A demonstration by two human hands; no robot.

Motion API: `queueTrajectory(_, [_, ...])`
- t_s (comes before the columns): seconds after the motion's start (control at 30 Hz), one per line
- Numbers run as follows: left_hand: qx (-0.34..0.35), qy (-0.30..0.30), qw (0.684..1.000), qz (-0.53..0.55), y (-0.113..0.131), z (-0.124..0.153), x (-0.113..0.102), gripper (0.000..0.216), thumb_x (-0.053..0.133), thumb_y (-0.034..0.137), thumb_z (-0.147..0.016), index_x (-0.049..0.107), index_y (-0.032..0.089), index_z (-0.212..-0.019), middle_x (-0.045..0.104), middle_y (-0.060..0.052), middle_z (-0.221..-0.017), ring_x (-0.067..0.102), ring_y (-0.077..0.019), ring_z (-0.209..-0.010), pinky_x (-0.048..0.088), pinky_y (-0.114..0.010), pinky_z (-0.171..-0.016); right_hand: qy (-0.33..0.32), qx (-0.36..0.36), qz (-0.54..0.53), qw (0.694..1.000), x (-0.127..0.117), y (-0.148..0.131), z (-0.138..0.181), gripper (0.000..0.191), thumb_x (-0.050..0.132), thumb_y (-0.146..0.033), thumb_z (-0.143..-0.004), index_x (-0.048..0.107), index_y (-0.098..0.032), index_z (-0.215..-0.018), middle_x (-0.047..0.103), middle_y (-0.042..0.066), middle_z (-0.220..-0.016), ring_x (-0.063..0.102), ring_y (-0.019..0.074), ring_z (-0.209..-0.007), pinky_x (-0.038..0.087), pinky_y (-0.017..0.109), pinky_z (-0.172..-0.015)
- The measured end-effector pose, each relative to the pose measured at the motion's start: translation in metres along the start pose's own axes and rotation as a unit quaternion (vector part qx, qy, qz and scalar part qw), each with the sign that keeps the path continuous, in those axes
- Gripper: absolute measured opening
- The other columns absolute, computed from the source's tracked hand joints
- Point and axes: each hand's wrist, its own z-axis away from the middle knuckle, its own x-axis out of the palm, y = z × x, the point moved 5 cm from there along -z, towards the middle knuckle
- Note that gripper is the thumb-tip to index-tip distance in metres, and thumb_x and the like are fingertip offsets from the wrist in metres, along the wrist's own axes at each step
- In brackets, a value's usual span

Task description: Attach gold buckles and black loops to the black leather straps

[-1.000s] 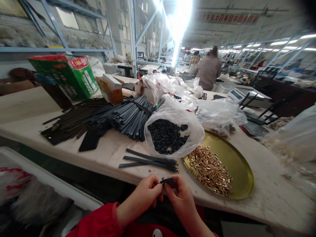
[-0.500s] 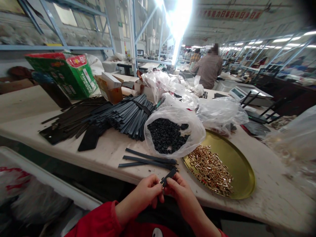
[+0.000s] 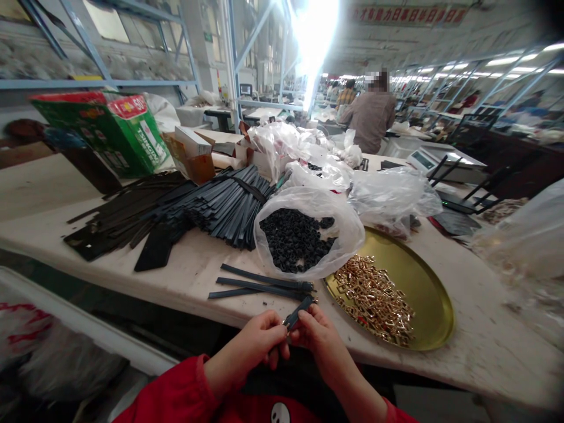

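A dark strap [image 3: 298, 314] with a small gold buckle [image 3: 285, 323] is held between my two hands above the table's front edge. My left hand [image 3: 263, 338] pinches the buckle end. Closed on the strap from the other side is my right hand [image 3: 318, 333]; fingers hide part of it. Just beyond them lie several finished-looking dark straps [image 3: 259, 288] with gold metal at their right ends. A clear bag [image 3: 348, 235] of small black loops [image 3: 295, 239] stands open behind these. To its right, a gold oval tray [image 3: 429, 294] bears a heap of gold buckles [image 3: 374, 299].
Bundled dark strips [image 3: 229, 202] spread across the left of the table [image 3: 194, 294], near a green and red carton [image 3: 101, 129]. Plastic bags [image 3: 396, 194] and a scale [image 3: 445, 161] are farther back. A person [image 3: 370, 117] faces away in the background.
The view has shifted slightly, so the table's things sit a little farther left. Both hands keep their hold on the strap, with hardly any visible movement.
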Motion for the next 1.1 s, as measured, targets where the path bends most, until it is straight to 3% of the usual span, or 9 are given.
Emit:
queueTrajectory(0.2, [-0.003, 0.005, 1.000, 0.000, 0.001, 0.003, 0.001, 0.027, 0.049, 0.043, -0.072, 0.043, 0.017, -0.073, 0.058, 0.004, -0.054, 0.040, -0.0034, -0.034, 0.020, -0.016, -0.037, -0.020, -0.008, -0.019, 1.000, -0.002, 0.002, 0.001, 0.025, 0.066, -0.039, -0.070, 0.052, -0.018, -0.073, 0.057, -0.004, -0.059, 0.053, 0.0094, -0.048, 0.042, 0.021, -0.050])
queueTrajectory(0.53, [0.072, -0.031, 0.997, -0.020, 0.003, 0.010, -0.002, 0.024, 0.047, 0.039, -0.076, 0.044, 0.015, -0.077, 0.058, 0.001, -0.067, 0.043, -0.0039, -0.041, 0.026, -0.017, -0.039, -0.141, -0.024, 0.038, 0.989, 0.017, -0.001, 0.016, 0.015, 0.064, -0.026, -0.075, 0.059, -0.014, -0.082, 0.055, -0.004, -0.059, 0.046, 0.0070, -0.053, 0.034, 0.019, -0.053])
queueTrajectory(0.77, [0.089, -0.020, 0.993, -0.069, 0.005, 0.009, -0.007, 0.022, 0.048, 0.037, -0.077, 0.044, 0.017, -0.082, 0.058, 0.002, -0.067, 0.044, -0.0056, -0.040, 0.029, -0.018, -0.038, -0.121, 0.038, -0.035, 0.991, 0.017, 0.003, 0.013, 0.021, 0.072, -0.018, -0.063, 0.061, -0.014, -0.080, 0.059, -0.003, -0.062, 0.050, 0.0080, -0.053, 0.037, 0.019, -0.052])
queueTrajectory(0.93, [0.055, -0.027, 0.994, -0.091, 0.007, 0.013, -0.018, 0.018, 0.045, 0.035, -0.076, 0.044, 0.018, -0.080, 0.061, 0.003, -0.065, 0.039, -0.0058, -0.038, 0.027, -0.018, -0.039, -0.012, 0.046, -0.126, 0.991, -0.004, -0.002, 0.002, 0.032, 0.078, -0.015, -0.055, 0.062, -0.016, -0.083, 0.061, -0.004, -0.066, 0.054, 0.0073, -0.055, 0.045, 0.018, -0.053])
queueTrajectory(1.1, [0.073, 0.010, 0.990, -0.123, 0.009, 0.012, -0.028, 0.015, 0.044, 0.033, -0.077, 0.045, 0.018, -0.072, 0.055, 0.006, -0.054, 0.045, -0.0094, -0.049, 0.033, -0.020, -0.051, 0.006, 0.040, -0.142, 0.989, -0.014, -0.014, -0.001, 0.033, 0.078, -0.015, -0.055, 0.064, -0.015, -0.085, 0.062, -0.004, -0.067, 0.057, 0.0072, -0.055, 0.049, 0.018, -0.053])
